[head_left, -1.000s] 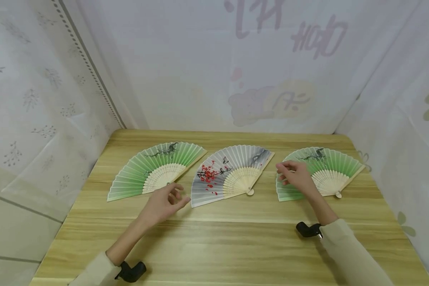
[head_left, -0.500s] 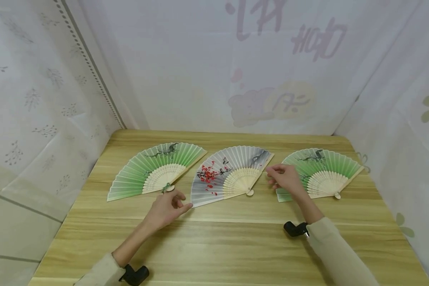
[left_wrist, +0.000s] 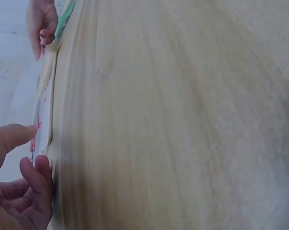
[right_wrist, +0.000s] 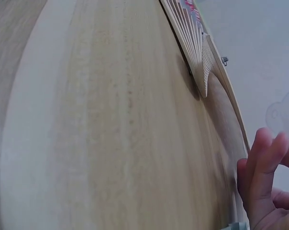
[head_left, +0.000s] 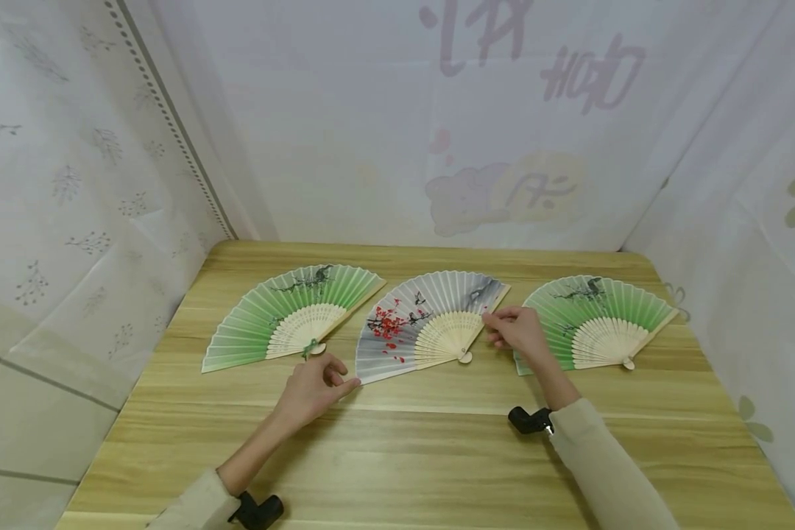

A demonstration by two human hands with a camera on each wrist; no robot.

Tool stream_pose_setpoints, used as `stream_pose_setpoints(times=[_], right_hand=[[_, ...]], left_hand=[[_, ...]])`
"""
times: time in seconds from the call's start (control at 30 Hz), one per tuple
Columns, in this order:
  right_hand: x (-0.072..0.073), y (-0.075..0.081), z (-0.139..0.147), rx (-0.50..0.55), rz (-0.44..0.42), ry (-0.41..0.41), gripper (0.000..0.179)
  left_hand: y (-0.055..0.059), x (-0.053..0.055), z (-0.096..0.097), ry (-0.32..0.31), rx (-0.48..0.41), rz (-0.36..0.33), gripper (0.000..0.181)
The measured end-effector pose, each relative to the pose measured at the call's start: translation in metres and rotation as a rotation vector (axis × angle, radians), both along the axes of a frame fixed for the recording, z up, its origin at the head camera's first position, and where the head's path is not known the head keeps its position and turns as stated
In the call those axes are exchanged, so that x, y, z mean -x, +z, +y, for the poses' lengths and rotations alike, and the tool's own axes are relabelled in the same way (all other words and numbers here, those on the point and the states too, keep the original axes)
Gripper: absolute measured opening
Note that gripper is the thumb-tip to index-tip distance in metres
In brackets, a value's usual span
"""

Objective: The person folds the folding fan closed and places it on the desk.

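Note:
A grey folding fan [head_left: 437,294] with red blossoms lies spread on the wooden table [head_left: 397,456]. My left hand [head_left: 311,390] is at its lower left corner, thumb stretched toward it and other fingers loosely bent. In the left wrist view a gap shows between the thumb [left_wrist: 20,134] and fingers [left_wrist: 37,177], near the fan's edge. My right hand [head_left: 520,331] has its fingertips by the right end stick; whether they touch it I cannot tell. The right wrist view shows the fan's ribs [right_wrist: 187,36] beyond the fingers [right_wrist: 261,158]. Neither hand visibly grips anything.
One green folding fan [head_left: 291,294] lies spread at the left, a green cord at its pivot. Another green fan [head_left: 596,302] lies at the right, partly behind my right hand. Printed cloth [head_left: 344,132] hangs at the back and both sides.
My right hand has moved left, from over the right green fan to the grey fan's right edge. My left hand has shifted slightly right toward the grey fan's corner. The fans stay put.

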State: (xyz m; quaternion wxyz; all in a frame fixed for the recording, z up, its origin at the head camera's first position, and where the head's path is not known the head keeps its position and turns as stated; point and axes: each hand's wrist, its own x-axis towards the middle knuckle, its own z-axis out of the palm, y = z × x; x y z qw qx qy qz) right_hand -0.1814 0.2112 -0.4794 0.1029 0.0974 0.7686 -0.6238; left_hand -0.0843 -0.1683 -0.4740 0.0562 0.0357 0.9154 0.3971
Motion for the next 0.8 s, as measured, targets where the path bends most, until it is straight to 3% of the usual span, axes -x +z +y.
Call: stream_pose_setpoints(times=[0.47, 0.8], right_hand=[[0.005, -0.002, -0.009, 0.003, -0.041, -0.025, 0.027], [0.008, -0.005, -0.011, 0.023, -0.076, -0.029, 0.025]], left_hand=[[-0.009, 0.004, 0.008, 0.012, -0.012, 0.037, 0.017], [-0.007, 0.005, 0.008, -0.024, -0.005, 0.030, 0.013]])
